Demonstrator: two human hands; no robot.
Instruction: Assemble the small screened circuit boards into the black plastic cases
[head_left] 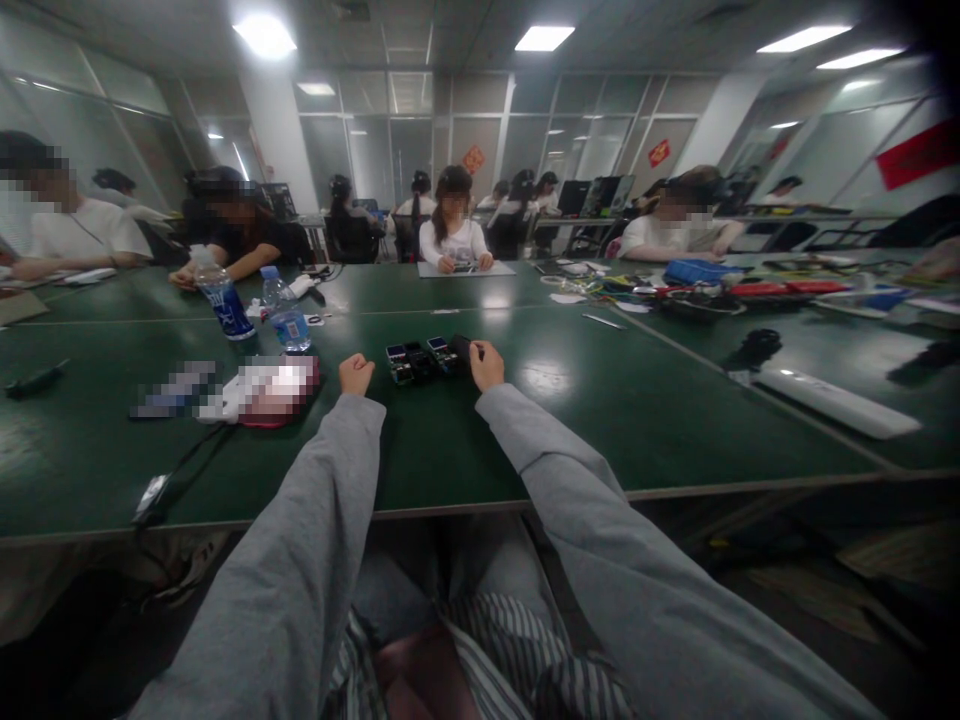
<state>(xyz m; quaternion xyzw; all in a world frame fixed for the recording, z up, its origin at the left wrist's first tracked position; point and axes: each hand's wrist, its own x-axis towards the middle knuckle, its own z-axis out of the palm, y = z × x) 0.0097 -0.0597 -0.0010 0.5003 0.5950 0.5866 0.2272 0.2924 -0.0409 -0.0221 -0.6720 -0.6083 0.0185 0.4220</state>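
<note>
sleeves: long, plain light grey, soft knit-like cloth, loosely creased along both arms | cuffs: end at the wrists, left hand (355, 374) and right hand (486, 365) bare, no gloves | rings, watch: too small to tell | lap: grey trousers, dark-and-white striped cloth over a dull pink patch | markings: no print visible on sleeves

Row of small dark devices (420, 360) with little lit screens, flat on the green tabletop at centre frame, set side by side in a slightly slanted line, rightmost dark piece (460, 347) raised a little and touched by fingers at its right end.
</note>
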